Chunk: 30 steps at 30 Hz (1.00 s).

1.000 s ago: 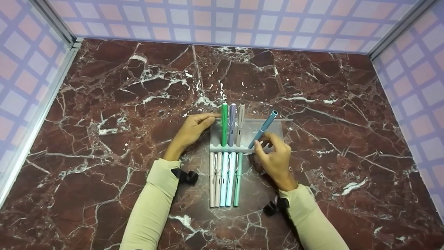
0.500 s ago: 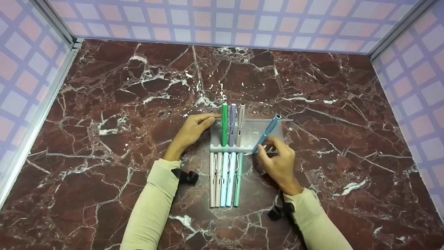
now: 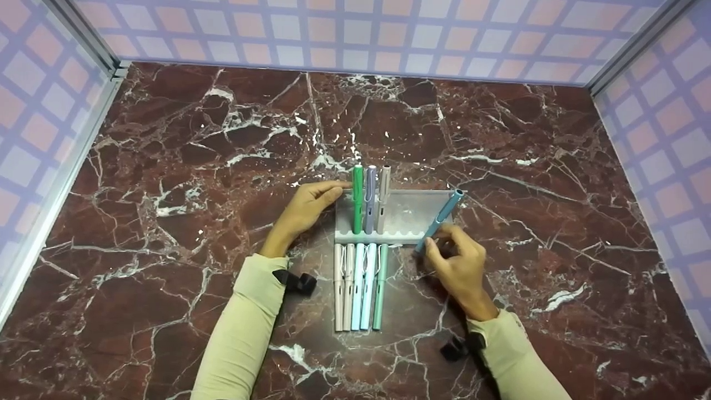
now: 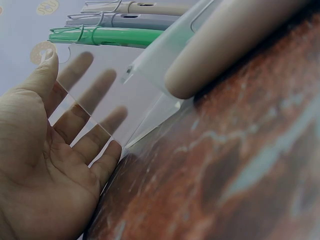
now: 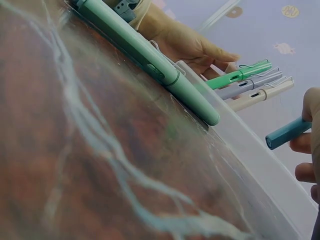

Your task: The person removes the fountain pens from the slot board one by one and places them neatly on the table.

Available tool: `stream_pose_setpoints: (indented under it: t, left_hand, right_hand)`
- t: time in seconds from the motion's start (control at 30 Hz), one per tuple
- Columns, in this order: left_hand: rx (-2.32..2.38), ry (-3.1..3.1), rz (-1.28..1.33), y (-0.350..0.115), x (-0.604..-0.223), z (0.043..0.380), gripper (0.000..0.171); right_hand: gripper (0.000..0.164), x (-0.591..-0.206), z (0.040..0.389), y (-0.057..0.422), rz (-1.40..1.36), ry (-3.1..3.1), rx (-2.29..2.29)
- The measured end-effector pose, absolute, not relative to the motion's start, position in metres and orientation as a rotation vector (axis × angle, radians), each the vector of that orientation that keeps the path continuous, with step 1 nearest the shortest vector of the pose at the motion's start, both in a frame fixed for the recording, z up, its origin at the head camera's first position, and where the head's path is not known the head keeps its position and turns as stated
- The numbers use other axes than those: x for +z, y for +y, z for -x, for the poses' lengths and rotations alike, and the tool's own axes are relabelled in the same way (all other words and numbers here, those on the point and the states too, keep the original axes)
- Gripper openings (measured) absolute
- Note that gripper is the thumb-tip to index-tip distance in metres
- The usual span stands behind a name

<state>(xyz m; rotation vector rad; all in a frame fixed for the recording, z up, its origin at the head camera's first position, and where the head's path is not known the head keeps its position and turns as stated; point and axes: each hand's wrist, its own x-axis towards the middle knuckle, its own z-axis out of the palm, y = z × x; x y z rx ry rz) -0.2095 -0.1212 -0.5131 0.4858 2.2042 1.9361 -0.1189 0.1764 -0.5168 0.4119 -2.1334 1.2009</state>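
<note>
A clear pen stand (image 3: pixel 416 211) sits mid-table, with a green pen (image 3: pixel 357 200), a purple pen (image 3: pixel 370 200) and a beige pen (image 3: pixel 384 200) leaning in its left slots. My left hand (image 3: pixel 308 208) is at the stand's upper left corner. In the left wrist view its straight fingers (image 4: pixel 95 92) lie behind the clear panel, the thumb beside the edge. By the stand's right end, my right hand (image 3: pixel 458 266) pinches a blue pen (image 3: pixel 444 214) between thumb and fingers, tilted with its top toward the far right. The right wrist view shows one end of this blue pen (image 5: pixel 287 133).
Several pens lie side by side in front of the stand: beige pens (image 3: pixel 339 300) on the left, light turquoise pens (image 3: pixel 366 294) in the middle, and a darker green pen (image 3: pixel 380 294) on the right. Checked walls (image 3: pixel 355 33) border the dark red marbled table (image 3: pixel 183 144).
My right hand has carried the blue pen rightward and slightly nearer along the stand's front edge, to its right end. The left hand and the other pens have stayed in place.
</note>
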Motion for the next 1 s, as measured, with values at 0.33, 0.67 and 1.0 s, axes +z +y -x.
stream_pose_setpoints:
  t: [0.33, 0.67, 1.0]
  left_hand:
    - [1.941, 2.198, -0.464, -0.121, -0.512, 0.21, 0.031]
    - [1.95, 2.191, -0.457, -0.12, -0.513, 0.21, 0.03]
    - [1.933, 2.206, -0.455, -0.121, -0.513, 0.209, 0.03]
  right_hand:
    - [0.017, -0.516, 0.119, 0.176, -0.423, -2.145, 1.262]
    - [0.019, -0.515, 0.112, 0.17, -0.416, -2.215, 1.287]
    - [0.02, -0.512, 0.091, 0.159, -0.47, -2.303, 1.436]
